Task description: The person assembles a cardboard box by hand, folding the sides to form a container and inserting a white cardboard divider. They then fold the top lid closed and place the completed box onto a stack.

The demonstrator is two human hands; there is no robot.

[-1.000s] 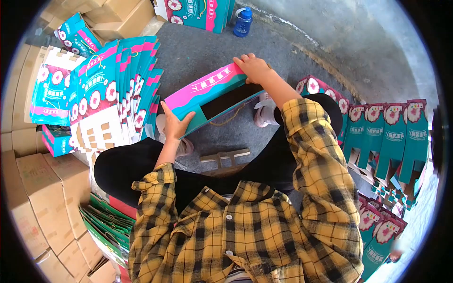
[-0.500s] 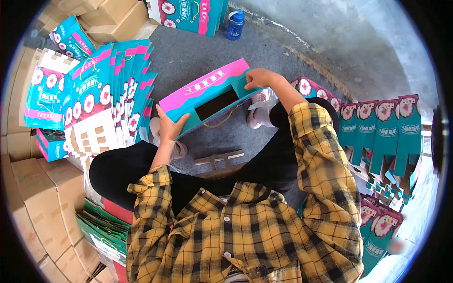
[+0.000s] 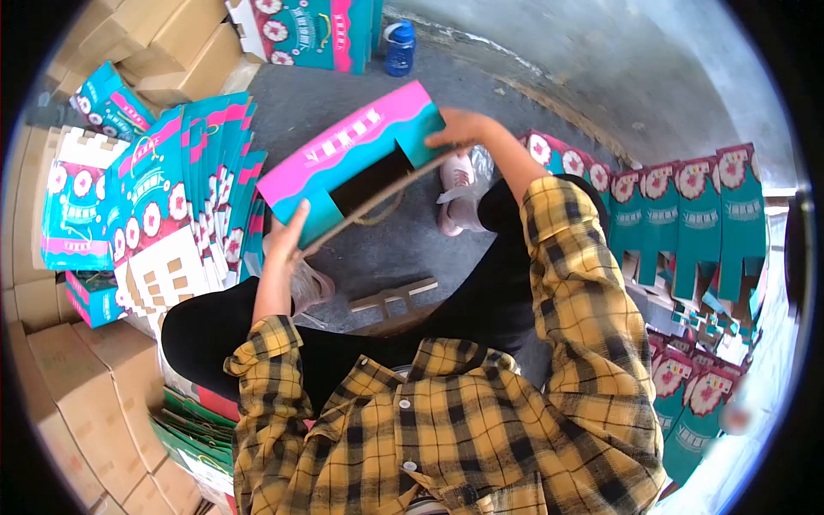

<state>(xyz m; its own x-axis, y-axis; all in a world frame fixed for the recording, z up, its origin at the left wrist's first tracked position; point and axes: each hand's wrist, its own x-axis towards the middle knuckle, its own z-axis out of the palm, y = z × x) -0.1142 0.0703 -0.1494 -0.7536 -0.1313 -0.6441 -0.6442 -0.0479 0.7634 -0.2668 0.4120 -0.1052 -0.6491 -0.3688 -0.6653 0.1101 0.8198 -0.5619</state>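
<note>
A pink and teal carton (image 3: pixel 348 142) with a dark rectangular opening is held between my two hands above the floor. My left hand (image 3: pixel 286 245) grips its lower left end, thumb on the teal face. At the upper right end, my right hand (image 3: pixel 459 129) holds the carton with the fingers bent over the teal edge. A cord handle (image 3: pixel 378 216) hangs beneath the carton's near edge.
Flat teal cartons (image 3: pixel 163 184) stand fanned out at the left, near brown boxes (image 3: pixel 86 378). More cartons (image 3: pixel 699 210) line the right side. A blue bottle (image 3: pixel 400 49) stands by the wall. A wooden piece (image 3: pixel 395 300) lies between my legs.
The carton has tilted, turning more of its pink side into view, and sits slightly further left. Both hands have moved with it. The whole view has shifted a little.
</note>
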